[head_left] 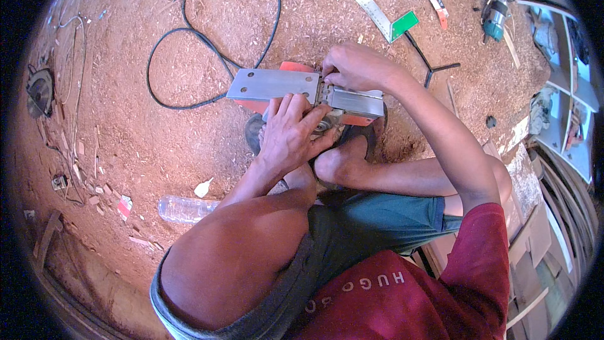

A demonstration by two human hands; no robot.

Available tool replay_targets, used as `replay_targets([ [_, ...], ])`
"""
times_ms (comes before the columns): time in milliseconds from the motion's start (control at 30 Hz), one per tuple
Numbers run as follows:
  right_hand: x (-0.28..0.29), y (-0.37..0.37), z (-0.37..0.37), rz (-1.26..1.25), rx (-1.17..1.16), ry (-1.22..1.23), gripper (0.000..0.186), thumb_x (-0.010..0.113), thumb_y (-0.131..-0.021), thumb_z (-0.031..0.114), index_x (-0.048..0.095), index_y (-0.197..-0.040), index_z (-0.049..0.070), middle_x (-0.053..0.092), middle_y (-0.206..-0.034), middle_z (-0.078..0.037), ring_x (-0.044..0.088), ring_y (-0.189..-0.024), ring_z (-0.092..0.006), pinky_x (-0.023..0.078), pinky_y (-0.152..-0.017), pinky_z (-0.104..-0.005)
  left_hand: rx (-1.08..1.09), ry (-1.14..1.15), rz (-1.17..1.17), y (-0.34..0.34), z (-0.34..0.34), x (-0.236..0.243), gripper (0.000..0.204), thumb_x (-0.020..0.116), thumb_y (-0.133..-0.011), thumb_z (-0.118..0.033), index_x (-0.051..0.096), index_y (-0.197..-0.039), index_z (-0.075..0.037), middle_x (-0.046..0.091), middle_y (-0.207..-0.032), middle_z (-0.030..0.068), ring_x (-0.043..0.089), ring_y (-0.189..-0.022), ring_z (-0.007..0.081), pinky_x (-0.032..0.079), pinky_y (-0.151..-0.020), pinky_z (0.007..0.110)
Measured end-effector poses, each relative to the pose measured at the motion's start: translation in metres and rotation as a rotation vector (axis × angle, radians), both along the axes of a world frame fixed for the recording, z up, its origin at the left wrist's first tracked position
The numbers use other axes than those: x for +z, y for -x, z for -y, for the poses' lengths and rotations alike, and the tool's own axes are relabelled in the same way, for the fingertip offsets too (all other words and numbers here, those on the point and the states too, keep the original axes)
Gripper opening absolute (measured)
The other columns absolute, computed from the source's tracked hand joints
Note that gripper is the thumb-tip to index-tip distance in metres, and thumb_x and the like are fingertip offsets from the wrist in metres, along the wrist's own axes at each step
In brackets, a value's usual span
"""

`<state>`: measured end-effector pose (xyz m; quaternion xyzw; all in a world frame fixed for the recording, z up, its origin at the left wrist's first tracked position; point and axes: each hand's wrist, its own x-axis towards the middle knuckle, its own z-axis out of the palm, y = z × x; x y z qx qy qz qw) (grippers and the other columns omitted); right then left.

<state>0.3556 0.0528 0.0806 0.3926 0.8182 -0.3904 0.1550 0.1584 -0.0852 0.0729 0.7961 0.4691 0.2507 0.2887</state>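
Note:
An electric planer lies upside down between my feet, its metal sole facing up and orange body showing along the sides. My left hand grips its near side, fingertips resting on the sole's edge and beside the cutter slot. At the far end of that slot, by the cutter drum, the fingers of my right hand are pinched together. Whatever they hold is too small or hidden to make out. From the planer's left a black power cord loops over the ground.
Wood shavings cover the ground. Beyond my right hand lie a try square with a green handle, a black three-armed wrench, an orange-ended cutter and a teal power tool. A plastic bottle and a circular saw are leftward.

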Motion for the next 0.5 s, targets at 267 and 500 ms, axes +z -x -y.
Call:
replay_targets([
  [267,0.0018,0.0025,0.0009,0.023,0.0,-0.022,0.021,0.074,-0.087,0.019,0.08,-0.101,0.004,0.076,-0.096,-0.021,0.074,-0.091,-0.0377,0.058,-0.082,-0.0478,0.013,0.002,-0.001,-0.0004,0.0008,0.0002,0.044,0.083,-0.079,-0.038,0.075,-0.112,-0.01,0.054,-0.097,0.0084,0.053,-0.099,0.0289,0.041,-0.091,0.047],
  [500,0.0055,0.005,0.0023,0.054,0.004,-0.038,0.021,0.073,-0.087,0.017,0.08,-0.101,0.004,0.076,-0.096,-0.021,0.074,-0.09,-0.0377,0.058,-0.081,-0.0484,0.001,-0.011,0.007,0.0004,0.0005,-0.0016,0.049,0.085,-0.077,-0.035,0.074,-0.117,-0.01,0.052,-0.096,0.0087,0.054,-0.096,0.0301,0.041,-0.086,0.046],
])
